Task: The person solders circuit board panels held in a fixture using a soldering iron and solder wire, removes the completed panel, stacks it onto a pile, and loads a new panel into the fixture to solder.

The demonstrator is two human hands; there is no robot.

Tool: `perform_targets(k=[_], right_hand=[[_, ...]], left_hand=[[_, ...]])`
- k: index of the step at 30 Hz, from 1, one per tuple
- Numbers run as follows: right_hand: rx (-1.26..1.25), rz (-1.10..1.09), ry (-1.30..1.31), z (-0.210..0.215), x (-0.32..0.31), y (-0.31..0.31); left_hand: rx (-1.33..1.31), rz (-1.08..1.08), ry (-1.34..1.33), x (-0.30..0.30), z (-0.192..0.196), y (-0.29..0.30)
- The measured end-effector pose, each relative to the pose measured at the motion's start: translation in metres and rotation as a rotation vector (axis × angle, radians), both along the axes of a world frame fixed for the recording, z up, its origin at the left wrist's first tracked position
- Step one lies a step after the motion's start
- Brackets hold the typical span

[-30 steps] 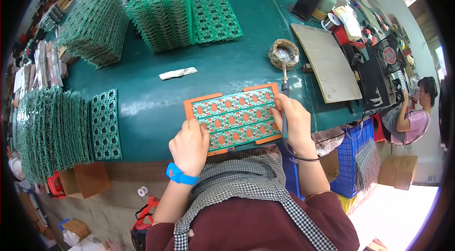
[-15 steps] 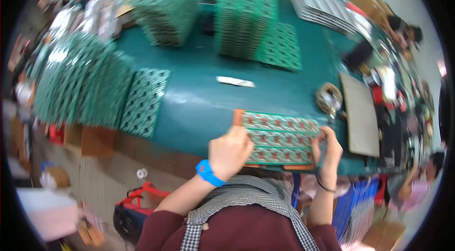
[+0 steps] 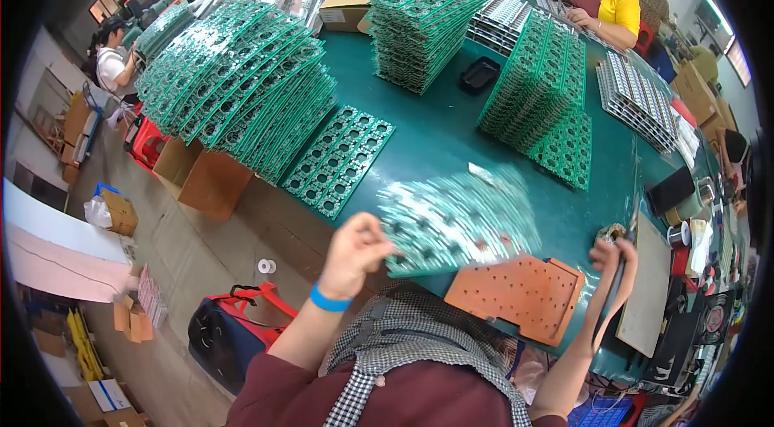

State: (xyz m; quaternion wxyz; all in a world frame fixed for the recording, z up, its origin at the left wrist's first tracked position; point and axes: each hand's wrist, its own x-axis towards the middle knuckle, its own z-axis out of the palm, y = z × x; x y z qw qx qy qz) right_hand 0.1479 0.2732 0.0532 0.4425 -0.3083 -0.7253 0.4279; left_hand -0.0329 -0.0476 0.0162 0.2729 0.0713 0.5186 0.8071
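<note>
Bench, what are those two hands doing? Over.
Left hand pinching green circuit-board panel by its edge; panel motion-blurred. Right hand apart from it, grip unclear. Close around: orange perforated plate, stacked green panels.

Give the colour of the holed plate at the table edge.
The plate is orange; head view shows it best.

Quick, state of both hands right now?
Left hand: closed, pinching the green circuit board panel at its edge.
Right hand: cannot be told; slim dark handle at the fingers, grip blurred.
</note>
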Motion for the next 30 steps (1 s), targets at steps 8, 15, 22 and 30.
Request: perform_targets(k=[8,15,22,30], right_hand=[[0.344,-0.018,-0.376,-0.022,-0.054,0.103],[0.498,-0.008,-0.526,-0.042,-0.068,0.133],[0.46,0.018,-0.535,-0.046,-0.088,0.128],[0.413,0.049,-0.449,-0.056,-0.103,0.13]], left_hand=[[-0.061,0.666,0.184,-0.056,-0.024,-0.041],[-0.092,0.685,0.091,-0.066,-0.041,-0.047],[-0.199,0.719,0.093,-0.059,-0.041,-0.044],[-0.26,0.59,0.102,-0.067,-0.038,-0.056]])
